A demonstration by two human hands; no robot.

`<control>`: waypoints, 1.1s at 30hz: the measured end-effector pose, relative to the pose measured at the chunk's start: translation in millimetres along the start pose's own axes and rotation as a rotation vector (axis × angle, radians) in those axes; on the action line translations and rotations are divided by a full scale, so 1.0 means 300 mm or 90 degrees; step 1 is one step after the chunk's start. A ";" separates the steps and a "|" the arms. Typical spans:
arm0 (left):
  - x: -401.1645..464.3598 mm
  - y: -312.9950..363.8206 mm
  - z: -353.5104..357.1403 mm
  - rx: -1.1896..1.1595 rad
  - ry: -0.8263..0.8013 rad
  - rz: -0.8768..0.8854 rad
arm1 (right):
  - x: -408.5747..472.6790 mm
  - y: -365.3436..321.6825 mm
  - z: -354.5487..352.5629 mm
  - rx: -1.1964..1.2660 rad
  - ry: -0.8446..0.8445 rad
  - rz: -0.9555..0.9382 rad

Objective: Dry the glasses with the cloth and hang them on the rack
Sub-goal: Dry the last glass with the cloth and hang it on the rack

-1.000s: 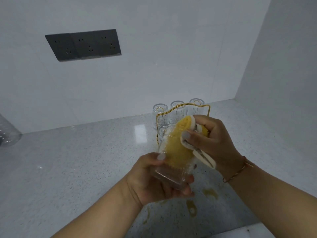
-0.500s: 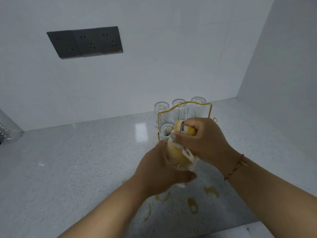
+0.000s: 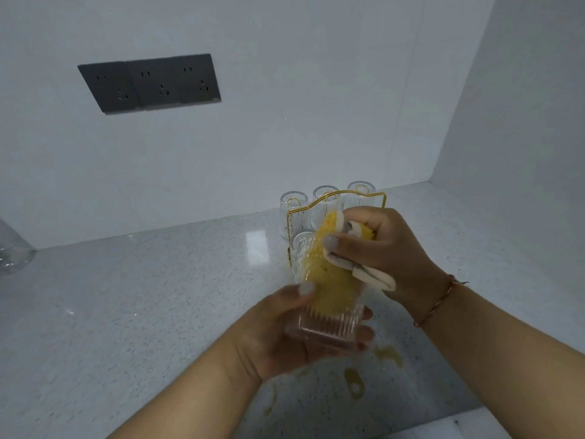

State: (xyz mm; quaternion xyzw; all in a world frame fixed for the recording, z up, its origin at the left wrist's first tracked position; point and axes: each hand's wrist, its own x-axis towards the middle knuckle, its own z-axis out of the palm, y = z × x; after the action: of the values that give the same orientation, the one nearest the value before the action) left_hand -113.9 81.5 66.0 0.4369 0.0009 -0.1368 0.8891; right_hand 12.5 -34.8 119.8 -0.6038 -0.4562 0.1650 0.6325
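Note:
My left hand [image 3: 278,337] grips a clear ribbed glass [image 3: 326,327] by its base, tilted with the mouth pointing away from me. A yellow cloth with white edging [image 3: 332,274] is stuffed into the glass. My right hand [image 3: 380,248] pinches the cloth's outer end above the rim. Behind my hands stands the gold wire rack [image 3: 335,201] on the counter. Three upturned glasses [image 3: 294,204] hang along its back row, and one more glass [image 3: 302,245] sits at the front left, partly hidden by the cloth.
The speckled grey counter [image 3: 142,296] carries yellowish wet rings [image 3: 354,381] below my hands. A clear plastic bottle [image 3: 12,248] lies at the far left edge. Grey wall sockets [image 3: 148,82] sit high on the white wall, and a side wall closes the right.
The cloth was pushed deep into the glass half a second ago. My right hand has since drawn it partly out, and my left hand has turned the glass.

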 end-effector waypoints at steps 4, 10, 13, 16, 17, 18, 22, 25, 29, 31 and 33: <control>0.016 0.073 0.002 0.385 0.230 -0.004 | -0.002 0.012 0.009 -0.272 0.031 -0.035; 0.046 0.096 0.048 0.599 0.264 0.065 | 0.008 0.002 0.019 -0.392 0.038 -0.066; 0.035 0.099 0.039 0.405 0.172 0.054 | 0.007 -0.024 0.011 -0.289 0.009 -0.066; 0.014 0.090 0.022 0.131 0.002 0.012 | 0.002 -0.026 -0.010 -0.035 -0.032 -0.043; 0.013 0.084 0.017 0.089 -0.026 0.009 | 0.000 -0.023 -0.015 -0.004 -0.039 -0.036; 0.013 0.082 0.016 0.081 -0.026 0.007 | -0.001 -0.018 -0.017 -0.012 -0.044 -0.033; 0.028 0.093 0.028 0.216 0.090 -0.005 | -0.005 -0.007 -0.016 -0.208 -0.056 -0.067; 0.036 0.085 0.018 0.289 0.144 0.039 | -0.019 -0.016 -0.001 -0.235 -0.046 -0.061; 0.033 0.066 -0.003 0.305 0.154 0.073 | -0.001 -0.015 -0.004 0.132 0.208 0.093; 0.032 0.065 -0.008 0.289 0.174 0.107 | 0.000 0.017 -0.029 0.156 0.350 0.135; 0.033 0.071 -0.009 0.244 0.205 0.173 | -0.029 0.044 -0.036 0.186 0.428 0.171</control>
State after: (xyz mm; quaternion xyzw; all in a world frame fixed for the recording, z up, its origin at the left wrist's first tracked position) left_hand -98.9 93.5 79.7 0.6090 0.0579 0.0568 0.7890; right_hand 20.7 -45.1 106.1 -0.5824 -0.1120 0.1026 0.7986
